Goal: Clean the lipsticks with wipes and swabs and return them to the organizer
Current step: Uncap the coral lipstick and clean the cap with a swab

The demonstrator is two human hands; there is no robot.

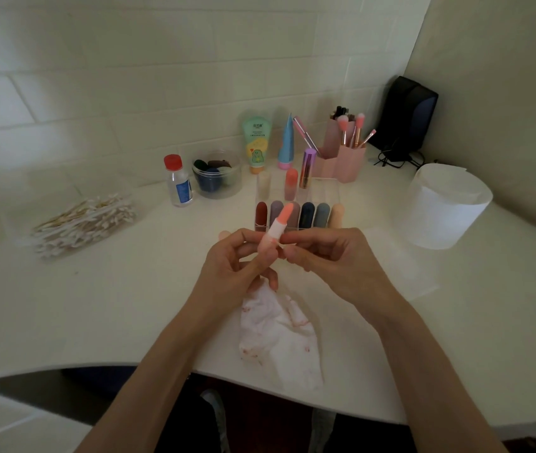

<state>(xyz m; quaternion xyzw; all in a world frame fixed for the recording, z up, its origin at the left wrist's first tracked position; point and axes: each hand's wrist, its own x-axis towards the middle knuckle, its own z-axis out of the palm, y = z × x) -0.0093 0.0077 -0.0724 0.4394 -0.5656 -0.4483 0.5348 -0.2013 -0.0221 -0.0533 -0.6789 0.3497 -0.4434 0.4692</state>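
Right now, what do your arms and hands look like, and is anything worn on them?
The left forearm and right forearm are bare down to the frame's lower edge, with no sleeves in view. The left hand and right hand wear no gloves; no ring, watch or bracelet shows on either.

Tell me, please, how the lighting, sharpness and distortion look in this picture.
Head view: dim, even light, no glare. Head view: the wide lens bows the wall tile lines and the table edge. Head view: the cotton swabs at left look blurred, the held lipstick less so.
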